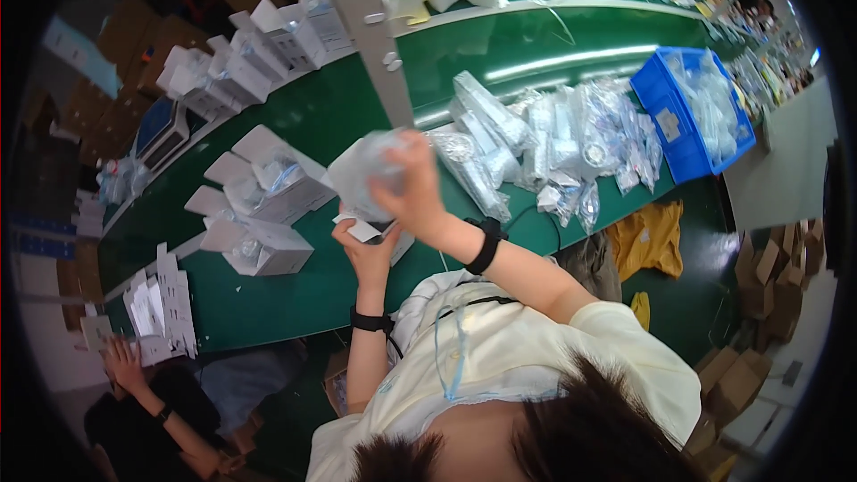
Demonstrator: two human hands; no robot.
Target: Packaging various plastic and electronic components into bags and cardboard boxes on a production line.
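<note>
My left hand (pixel 364 254) is closed around a small white carton (pixel 360 228), near the front edge of the green table. Just above the carton, my right hand (pixel 412 186) grips a translucent plastic-wrapped item (pixel 361 171); motion blurs it, and its contents cannot be made out. The item hides much of the carton's opening. Left of my hands stand several open white boxes (pixel 268 183) with clear-wrapped things inside. To the right lies a heap of clear-bagged parts and silvery wrapped packs (pixel 562 138).
A blue bin (pixel 665 120) of plastic bags stands at the table's right end. More open white boxes (pixel 241 67) line the raised shelf at far left. A metal post (pixel 370 45) rises behind my hands. At lower left, a co-worker's hand (pixel 123 364) touches flat white cartons (pixel 165 303).
</note>
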